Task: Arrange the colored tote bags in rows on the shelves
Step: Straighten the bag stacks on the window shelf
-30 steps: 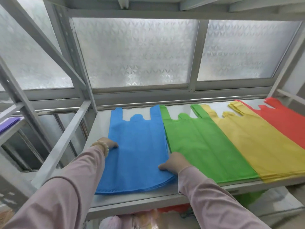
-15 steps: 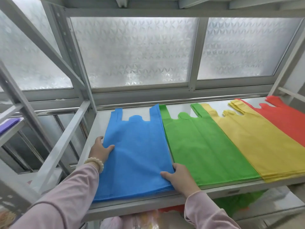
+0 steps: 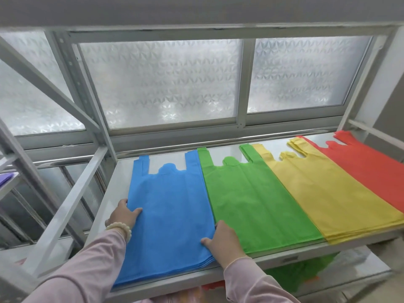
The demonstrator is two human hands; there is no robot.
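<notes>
Low in the frame I see my left hand [image 3: 124, 215] and right hand [image 3: 223, 238] pressed flat on either edge of the blue bags [image 3: 168, 213] — fingers spread, gripping nothing. That stack lies at the left of the shelf [image 3: 109, 197]. Further right, edge to edge, lie the green bags [image 3: 251, 200], yellow bags [image 3: 323, 193] and red bags [image 3: 367, 171] — below the frosted window [image 3: 161, 84].
</notes>
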